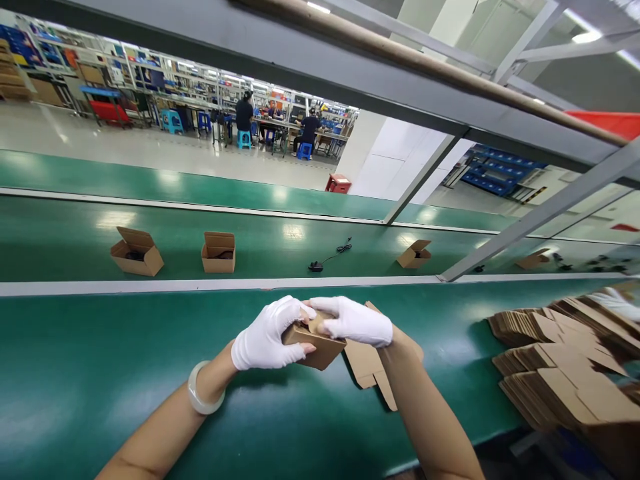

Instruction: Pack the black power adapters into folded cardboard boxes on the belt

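Observation:
A small brown cardboard box [320, 352] is between my hands above the green bench [165, 360]. My left hand [273, 335], in a white glove with bare fingertips, grips its left side, thumb along the near face. From above, my right hand [353, 321], gloved the same way, has its fingers closed at the box's top flaps. What lies inside the box is hidden. Beneath my right forearm, a flat unfolded carton [364, 363] rests on the bench, partly covered by the arm.
Stacks of flat cartons [565, 380] lie at the right, a gloved hand [617, 303] beyond them. Open boxes [137, 260] and a black power adapter [316, 267] with cable sit on the green belt [265, 250]. A grey metal frame [320, 80] crosses overhead. People sit at far benches.

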